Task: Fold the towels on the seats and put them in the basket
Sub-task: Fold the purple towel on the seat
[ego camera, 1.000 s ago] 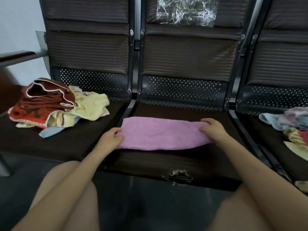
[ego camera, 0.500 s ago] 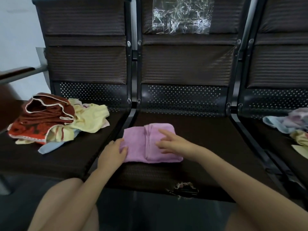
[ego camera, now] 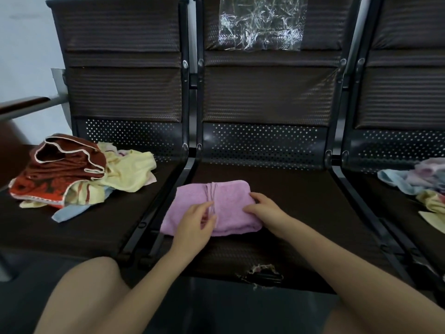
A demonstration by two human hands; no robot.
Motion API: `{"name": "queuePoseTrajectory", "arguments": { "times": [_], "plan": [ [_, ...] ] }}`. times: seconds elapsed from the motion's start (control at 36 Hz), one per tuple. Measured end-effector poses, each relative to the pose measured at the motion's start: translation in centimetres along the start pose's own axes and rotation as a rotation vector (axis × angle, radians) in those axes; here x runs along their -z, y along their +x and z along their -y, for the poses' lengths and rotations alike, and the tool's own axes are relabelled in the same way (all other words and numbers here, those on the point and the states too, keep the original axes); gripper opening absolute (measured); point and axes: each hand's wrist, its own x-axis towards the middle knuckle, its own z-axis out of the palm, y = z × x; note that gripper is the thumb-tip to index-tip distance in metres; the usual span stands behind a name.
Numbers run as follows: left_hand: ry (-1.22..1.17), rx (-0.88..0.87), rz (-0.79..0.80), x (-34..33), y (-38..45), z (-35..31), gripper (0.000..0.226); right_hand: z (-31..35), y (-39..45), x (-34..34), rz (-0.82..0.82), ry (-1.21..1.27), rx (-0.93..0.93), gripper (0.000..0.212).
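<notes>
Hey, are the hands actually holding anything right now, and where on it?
Both rest on the folded pink towel: left hand at its middle edges, right hand on its right end.

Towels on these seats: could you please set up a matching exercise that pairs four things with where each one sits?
Things:
1. pink towel
2. red-brown towel
3. light blue towel
4. clear plastic sheet

Places:
A. left seat, in a pile
B. middle seat's backrest
C. middle seat, under both hands
D. right seat, in a pile

Pairs: 1-C, 2-A, 3-D, 4-B
</notes>
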Motion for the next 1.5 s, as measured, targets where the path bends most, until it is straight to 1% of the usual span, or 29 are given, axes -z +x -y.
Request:
{"name": "queuePoseTrajectory", "arguments": {
  "times": [0.08, 0.14, 0.25, 0.31, 0.33, 0.36, 0.39, 0.42, 0.44, 0.47, 0.5, 0.53, 0.56, 0.64, 0.69, 0.75, 0.81, 0.83, 0.89, 0.94, 1.0, 1.03, 1.08, 1.17, 1.25, 1.36, 1.39, 1.42, 1.5],
  "plan": [
    [0.092, -0.079, 0.056, -0.4, -0.5, -0.1, 0.033, -0.1, 0.2, -0.2, 0.004, -0.070, 0.027, 0.070],
    [0.114, -0.105, 0.061, -0.5, -0.5, 0.2, 0.037, 0.0, 0.1, -0.2, -0.004, -0.125, 0.056, 0.069],
    [0.073, -0.092, 0.041, -0.3, -0.7, 0.6, 0.027, 0.6, -0.4, 0.2, -0.047, -0.153, 0.167, 0.061],
    [0.057, -0.076, 0.009, 0.0, -1.0, 0.7, 0.028, 1.1, -0.8, 0.5, -0.071, -0.136, 0.263, 0.056],
    [0.025, -0.051, 0.040, 0.1, -0.6, -0.7, 0.032, 1.4, -1.1, 0.7, -0.082, -0.130, 0.295, 0.055],
    [-0.048, -0.051, 0.166, 0.8, -0.6, -2.2, 0.044, 1.8, -1.3, 1.0, -0.094, -0.112, 0.319, 0.052],
    [-0.154, -0.127, 0.417, 1.4, -0.6, -4.1, 0.058, 2.2, -1.6, 1.4, -0.106, -0.085, 0.332, 0.050],
    [-0.267, -0.237, 0.709, 1.4, -0.9, -5.4, 0.060, 2.6, -1.7, 1.9, -0.125, -0.062, 0.339, 0.047],
    [-0.329, -0.277, 0.833, 0.8, -1.2, -5.7, 0.049, 2.9, -1.9, 2.4, -0.152, -0.051, 0.339, 0.044],
    [-0.350, -0.159, 0.818, 1.1, -1.4, -6.1, 0.035, 3.1, -2.0, 3.0, -0.185, -0.050, 0.336, 0.043],
    [-0.374, -0.044, 0.652, 1.5, -1.9, -6.3, 0.030, 3.3, -2.0, 3.6, -0.216, -0.053, 0.330, 0.042],
    [-0.381, -0.037, 0.453, 1.7, -2.4, -5.7, 0.030, 3.3, -2.2, 4.1, -0.238, -0.056, 0.325, 0.042],
    [-0.380, -0.015, 0.378, 1.3, -2.7, -4.9, 0.029, 3.3, -2.4, 4.6, -0.250, -0.069, 0.322, 0.042],
    [-0.443, 0.035, 0.313, 0.7, -3.3, -3.6, 0.028, 3.0, -3.3, 5.3, -0.275, -0.163, 0.359, 0.045],
    [-0.504, 0.096, 0.220, 0.9, -2.6, -3.3, 0.031, 3.0, -3.8, 5.0, -0.283, -0.206, 0.392, 0.046],
    [-0.572, 0.176, 0.146, 1.5, -2.3, -2.7, 0.027, 3.2, -4.2, 4.3, -0.282, -0.215, 0.416, 0.050],
    [-0.620, 0.268, 0.089, 2.3, -1.9, -2.4, 0.027, 3.7, -4.7, 3.1, -0.249, -0.212, 0.452, 0.052],
    [-0.653, 0.314, 0.069, 2.5, -1.7, -2.4, 0.029, 3.8, -4.8, 2.4, -0.197, -0.191, 0.469, 0.050],
    [-0.737, 0.390, 0.068, 2.9, -1.3, -2.2, 0.030, 4.2, -5.1, 0.8, -0.014, -0.089, 0.433, 0.042],
    [-0.778, 0.440, 0.083, 2.9, -1.1, -1.9, 0.031, 4.6, -5.5, -0.4, 0.202, 0.025, 0.296, 0.035],
    [-0.689, 0.454, 0.077, 2.8, -0.8, -1.7, 0.035, 4.8, -5.6, -1.0, 0.331, 0.082, 0.203, 0.034],
    [-0.633, 0.448, 0.070, 2.7, -0.7, -1.6, 0.036, 4.9, -5.5, -1.1, 0.341, 0.106, 0.178, 0.032],
    [-0.572, 0.428, 0.093, 2.8, -0.7, -1.7, 0.038, 4.7, -5.2, -0.9, 0.285, 0.184, 0.133, 0.027],
    [-0.546, 0.389, 0.163, 2.8, -1.0, -1.6, 0.042, 3.6, -4.4, -0.3, 0.115, 0.259, 0.061, 0.023],
    [-0.573, 0.400, 0.167, 2.9, -1.3, -1.8, 0.043, 2.6, -3.4, -0.1, -0.014, 0.221, -0.031, 0.023],
    [-0.465, 0.349, 0.210, 3.0, -1.6, -1.9, 0.043, 2.1, -2.8, -0.7, 0.027, 0.157, -0.096, 0.020],
    [-0.404, 0.330, 0.226, 3.1, -1.6, -1.9, 0.044, 1.9, -2.7, -0.9, 0.045, 0.151, -0.094, 0.026],
    [-0.322, 0.314, 0.234, 3.2, -1.5, -1.8, 0.045, 1.8, -2.7, -1.1, 0.060, 0.139, -0.085, 0.037],
    [-0.050, 0.276, 0.181, 3.0, -1.3, -0.9, 0.051, 1.4, -2.4, -1.6, 0.070, 0.091, -0.051, 0.067]
  ]
}}
